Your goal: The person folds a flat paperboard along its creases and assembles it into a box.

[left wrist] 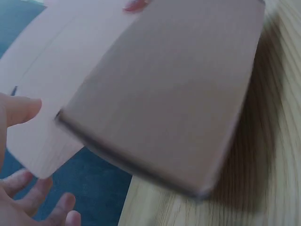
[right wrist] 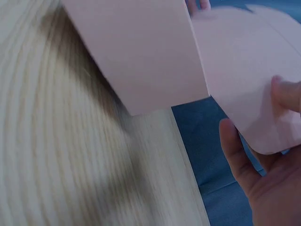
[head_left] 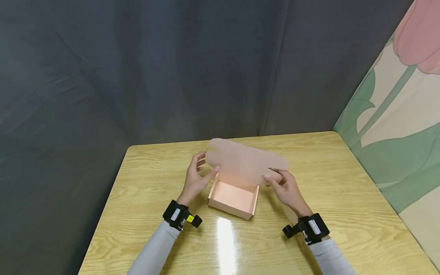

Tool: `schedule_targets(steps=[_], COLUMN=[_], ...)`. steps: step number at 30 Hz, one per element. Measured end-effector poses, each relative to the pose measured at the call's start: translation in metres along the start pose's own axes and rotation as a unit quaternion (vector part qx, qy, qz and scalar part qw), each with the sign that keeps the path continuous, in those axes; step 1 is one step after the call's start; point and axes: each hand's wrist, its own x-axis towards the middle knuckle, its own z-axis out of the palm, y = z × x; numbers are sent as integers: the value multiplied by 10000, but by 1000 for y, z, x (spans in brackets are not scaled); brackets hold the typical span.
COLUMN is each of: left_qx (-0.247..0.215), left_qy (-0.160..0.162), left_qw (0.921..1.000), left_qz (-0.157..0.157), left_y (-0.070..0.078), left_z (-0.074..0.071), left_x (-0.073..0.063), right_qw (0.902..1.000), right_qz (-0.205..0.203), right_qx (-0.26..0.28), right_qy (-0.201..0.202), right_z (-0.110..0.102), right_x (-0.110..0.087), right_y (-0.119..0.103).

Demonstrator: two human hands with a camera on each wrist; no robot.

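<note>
A pale pink cardboard box (head_left: 232,194) faces me with its lid (head_left: 244,160) raised at the back. Rounded flaps stick out from the lid's sides. My right hand (head_left: 286,191) pinches the lid's right flap, with the thumb (right wrist: 287,94) on the inner face and fingers behind. At the lid's left side is my left hand (head_left: 196,177), fingers spread and loosely bent. Its thumb (left wrist: 21,109) lies over the left flap, while the other fingertips are at the flap's edge. The box's tray shows a bare inside.
The box is over a light wood-grain table (head_left: 154,191). A dark curtain (head_left: 206,76) hangs behind the table's far edge. To the right is a wall covering (head_left: 405,126) with large flowers and leaves. Each wrist wears a black camera mount.
</note>
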Motion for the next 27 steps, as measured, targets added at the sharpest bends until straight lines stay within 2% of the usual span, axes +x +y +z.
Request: schedule_targets(steps=[3, 6, 9, 14, 18, 23, 27], left_qx=[97, -75, -160, -20, 166, 364, 623], left_qy=[46, 97, 153, 346, 467, 694, 942], left_qw=[9998, 9991, 9971, 9948, 9931, 9883, 9856], left_qz=[179, 414, 722, 955, 1063, 1306, 1260], left_y=[14, 26, 38, 51, 53, 45, 35], left_z=[-1, -2, -4, -5, -4, -2, 2], left_x=[-2, -6, -8, -10, -12, -13, -15], right_qw=[9996, 9988, 9988, 9980, 9926, 9705, 9590], right_qz=[-14, -137, -257, -398, -646, -969, -1074], right_qx=[-261, -428, -345, -440, -992, -1806, -2019], right_qy=[-129, -192, -221, -209, 277, 1271, 1673], right_z=[-2, -3, -3, -4, -2, 1, 4], right_x=[1, 3, 4, 8, 10, 10, 8], right_y=[9, 13, 13, 14, 14, 13, 12])
